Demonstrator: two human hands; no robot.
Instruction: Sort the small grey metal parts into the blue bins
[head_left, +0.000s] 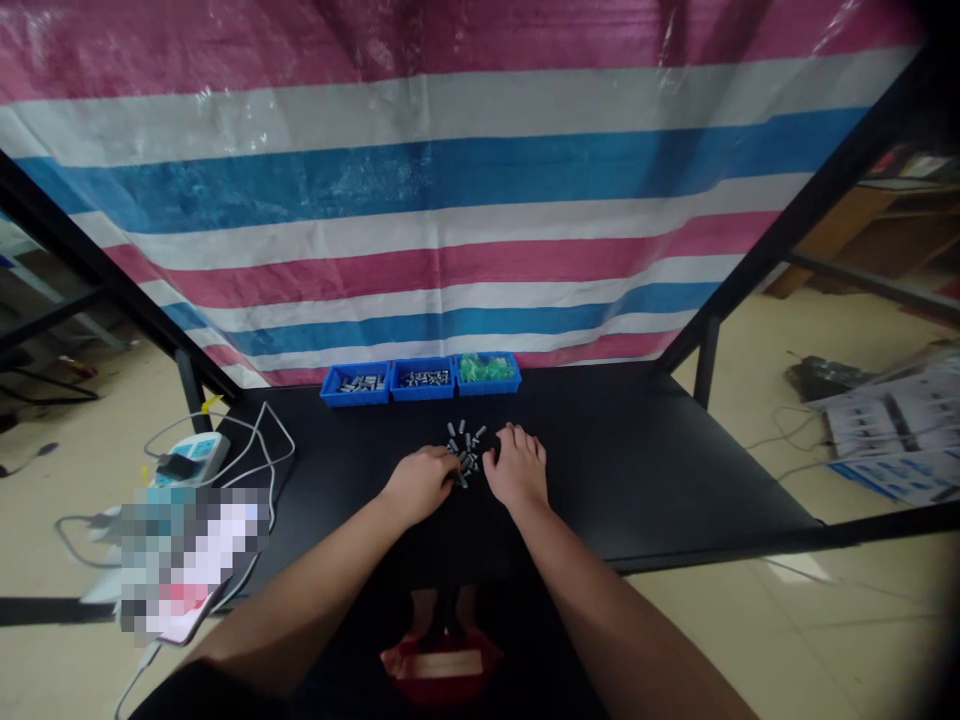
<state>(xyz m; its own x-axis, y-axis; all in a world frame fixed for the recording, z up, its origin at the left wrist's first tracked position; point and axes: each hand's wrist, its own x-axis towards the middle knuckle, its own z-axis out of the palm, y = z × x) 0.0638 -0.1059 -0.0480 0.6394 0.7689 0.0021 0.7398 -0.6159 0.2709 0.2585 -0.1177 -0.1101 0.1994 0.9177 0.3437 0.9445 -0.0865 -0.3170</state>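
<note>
A loose cluster of small silvery metal pieces, seemingly short cylinders and screws [466,462], lies on the black table between my two hands. My left hand [421,484] rests at its left side with the fingers curled together, the tips against the nearest pieces. Whatever those fingertips hold is too small to make out. At the cluster's right, my right hand [519,468] lies palm down on the table, its fingers apart and the thumb pointing toward the pieces. Nothing shows in it.
Along the table's back edge stand a blue bin of metal cylinders [355,384], a blue bin of small screw-like parts [422,379] and a blue bin with green plastic [486,373]. A striped sheet [450,180] hangs behind. A power strip [193,458] with cables and a phone lie left.
</note>
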